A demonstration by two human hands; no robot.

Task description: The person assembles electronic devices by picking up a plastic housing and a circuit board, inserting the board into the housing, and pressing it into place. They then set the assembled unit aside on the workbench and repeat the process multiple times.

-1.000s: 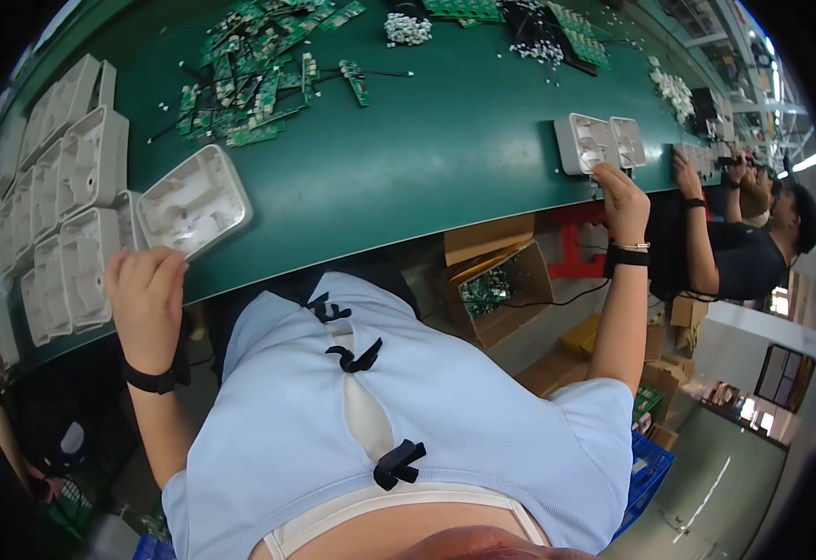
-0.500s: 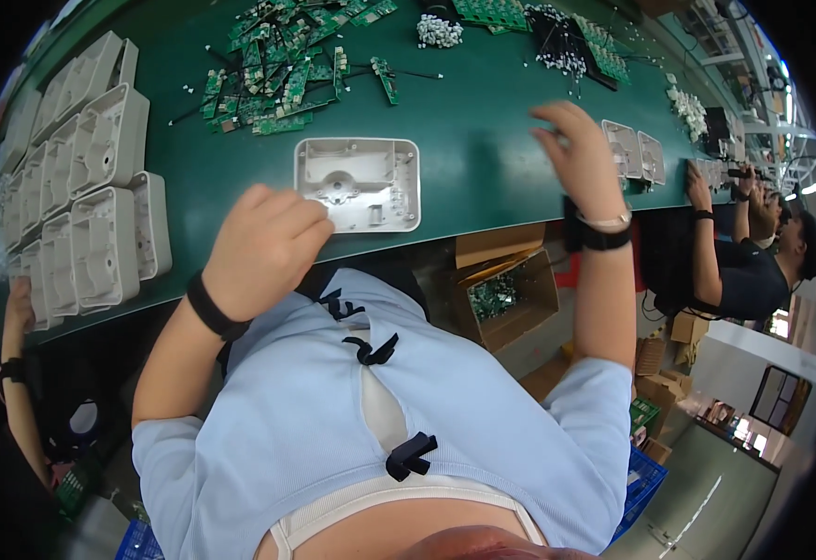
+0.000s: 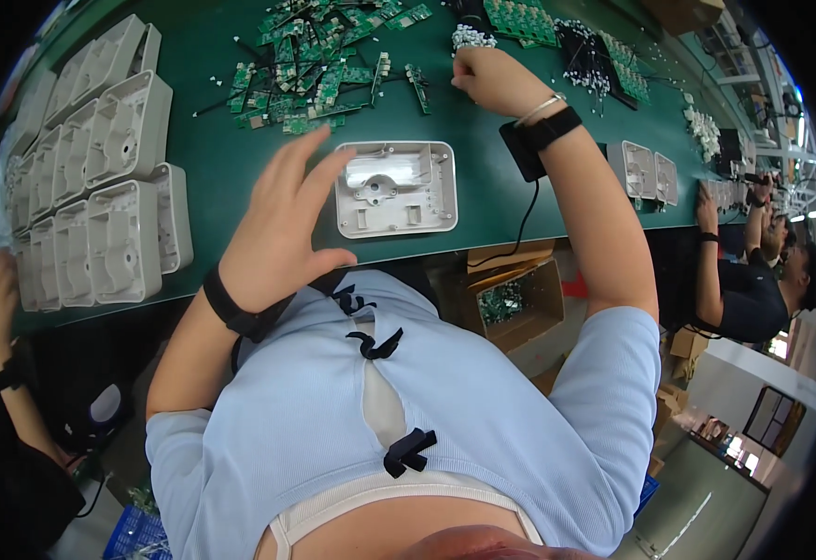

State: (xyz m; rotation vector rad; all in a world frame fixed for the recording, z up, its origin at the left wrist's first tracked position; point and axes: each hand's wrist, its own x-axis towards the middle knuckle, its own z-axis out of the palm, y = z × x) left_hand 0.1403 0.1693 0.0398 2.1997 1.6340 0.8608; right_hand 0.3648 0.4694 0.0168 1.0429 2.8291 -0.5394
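Your right hand (image 3: pixel 503 82) has shifted forward-left, now near the white connectors (image 3: pixel 471 37), fingers narrow, contents untellable, while your wide-spread left hand (image 3: pixel 275 222) is nearer the pale housing (image 3: pixel 397 207) directly rightward, long axis left-to-right; a cardboard box (image 3: pixel 544 303) contains green boards (image 3: pixel 501 301).

An off-white, round-cornered plastic housing (image 3: pixel 397 191) lies flat on the green counter (image 3: pixel 501 201), its compartmented inside facing up. Beyond it sits a clump of small white connectors (image 3: pixel 472 37), seemingly on black wires (image 3: pixel 468 11).
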